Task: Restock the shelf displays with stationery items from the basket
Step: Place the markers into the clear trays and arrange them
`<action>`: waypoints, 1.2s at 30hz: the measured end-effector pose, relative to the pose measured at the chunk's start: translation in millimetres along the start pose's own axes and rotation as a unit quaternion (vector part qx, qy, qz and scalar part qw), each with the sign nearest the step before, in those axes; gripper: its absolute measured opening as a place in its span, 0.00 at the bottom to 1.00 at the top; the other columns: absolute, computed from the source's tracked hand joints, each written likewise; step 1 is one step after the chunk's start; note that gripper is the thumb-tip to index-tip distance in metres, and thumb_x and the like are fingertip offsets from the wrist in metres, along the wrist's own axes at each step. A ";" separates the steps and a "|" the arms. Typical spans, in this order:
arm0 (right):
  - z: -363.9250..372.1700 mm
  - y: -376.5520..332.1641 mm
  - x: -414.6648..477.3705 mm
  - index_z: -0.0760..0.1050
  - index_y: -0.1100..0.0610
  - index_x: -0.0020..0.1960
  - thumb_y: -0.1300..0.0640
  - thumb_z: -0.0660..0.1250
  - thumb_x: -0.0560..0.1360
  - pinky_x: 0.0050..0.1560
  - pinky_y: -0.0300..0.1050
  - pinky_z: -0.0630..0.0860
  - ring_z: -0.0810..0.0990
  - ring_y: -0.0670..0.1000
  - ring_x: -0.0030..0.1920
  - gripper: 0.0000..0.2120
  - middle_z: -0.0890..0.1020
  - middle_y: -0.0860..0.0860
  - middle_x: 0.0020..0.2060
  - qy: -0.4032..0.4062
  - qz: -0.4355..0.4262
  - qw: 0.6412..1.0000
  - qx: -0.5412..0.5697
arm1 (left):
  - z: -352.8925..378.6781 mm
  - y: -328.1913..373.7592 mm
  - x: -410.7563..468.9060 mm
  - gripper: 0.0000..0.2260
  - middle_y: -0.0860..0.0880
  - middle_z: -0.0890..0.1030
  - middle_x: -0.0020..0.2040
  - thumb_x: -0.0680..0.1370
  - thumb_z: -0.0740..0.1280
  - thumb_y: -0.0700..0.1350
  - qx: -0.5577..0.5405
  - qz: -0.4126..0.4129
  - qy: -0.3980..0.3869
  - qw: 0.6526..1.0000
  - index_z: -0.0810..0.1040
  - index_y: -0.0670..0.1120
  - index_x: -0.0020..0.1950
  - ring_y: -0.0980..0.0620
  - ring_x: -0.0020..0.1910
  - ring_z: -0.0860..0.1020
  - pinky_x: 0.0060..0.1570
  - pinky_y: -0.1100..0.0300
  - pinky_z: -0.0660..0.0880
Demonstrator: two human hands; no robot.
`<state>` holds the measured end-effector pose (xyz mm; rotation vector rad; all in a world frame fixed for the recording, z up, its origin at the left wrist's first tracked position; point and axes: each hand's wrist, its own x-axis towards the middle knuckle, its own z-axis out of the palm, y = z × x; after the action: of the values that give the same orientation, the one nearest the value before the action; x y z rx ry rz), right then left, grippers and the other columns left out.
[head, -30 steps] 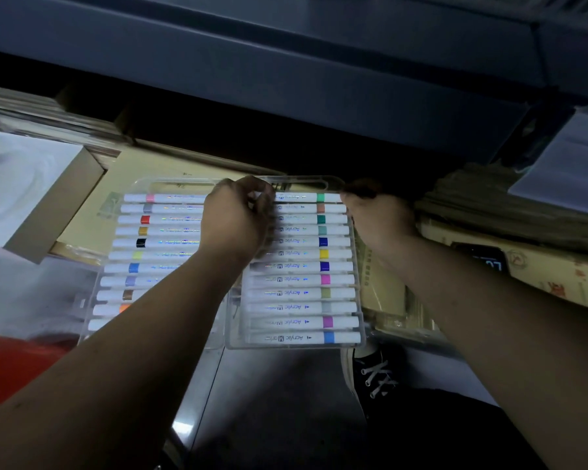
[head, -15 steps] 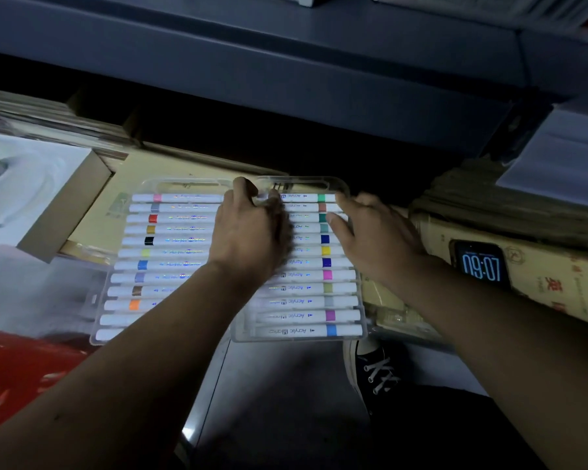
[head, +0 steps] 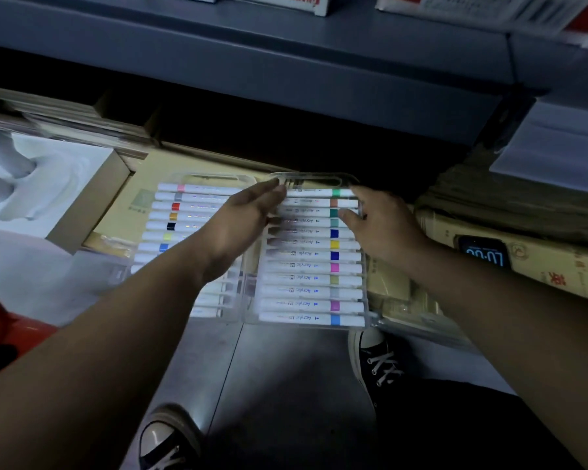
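Note:
Two clear plastic cases of white acrylic markers with coloured bands lie side by side on the low shelf. The right case [head: 311, 283] has its markers in full view. The left case [head: 180, 218] is partly hidden by my left forearm. My left hand [head: 241, 225] lies flat with straight fingers over the seam between the cases, its fingertips at the right case's top handle. My right hand [head: 381, 225] rests with relaxed fingers on the right case's upper right edge. The red basket [head: 4, 334] shows at the left edge.
A dark shelf board [head: 286, 62] overhangs the cases, with boxes on top. A white box [head: 31, 188] stands to the left, and stacked yellowish packs [head: 540, 266] with a small digital clock [head: 482, 254] to the right. My shoes [head: 377, 361] stand on the grey floor below.
My left hand has flattened from a curled grip at the case's top. My right hand has left the top right corner and now rests on the right edge. The camera tilted up.

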<state>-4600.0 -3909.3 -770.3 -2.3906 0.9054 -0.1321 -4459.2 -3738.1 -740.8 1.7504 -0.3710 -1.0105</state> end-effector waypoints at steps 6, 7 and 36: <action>2.1 -6.6 -14.5 0.56 0.55 0.81 0.50 0.58 0.84 0.61 0.46 0.72 0.74 0.58 0.63 0.27 0.66 0.59 0.68 -0.045 -0.027 0.995 -0.081 | 1.3 -8.7 -11.7 0.21 0.53 0.80 0.65 0.82 0.68 0.48 0.005 0.029 0.013 0.999 0.72 0.48 0.75 0.66 0.50 0.82 0.55 0.67 0.75; 3.1 -6.9 -16.0 0.56 0.57 0.80 0.50 0.58 0.85 0.61 0.45 0.72 0.73 0.58 0.62 0.27 0.66 0.59 0.68 -0.046 -0.023 0.995 -0.084 | 2.1 -9.0 -11.3 0.20 0.53 0.80 0.64 0.82 0.68 0.47 0.002 0.034 0.021 0.999 0.72 0.47 0.75 0.67 0.46 0.82 0.50 0.70 0.76; 7.9 -9.3 -17.0 0.69 0.60 0.70 0.57 0.61 0.83 0.48 0.41 0.64 0.74 0.57 0.56 0.17 0.72 0.57 0.61 0.034 -0.018 0.996 -0.079 | 16.4 3.5 -13.7 0.24 0.52 0.72 0.68 0.82 0.61 0.33 0.056 0.014 0.039 0.998 0.65 0.41 0.78 0.73 0.33 0.77 0.31 0.80 0.69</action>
<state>-4605.4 -3889.1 -769.9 -2.5637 0.9349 -0.1608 -4479.3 -3740.7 -733.3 1.8744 -0.4090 -0.9135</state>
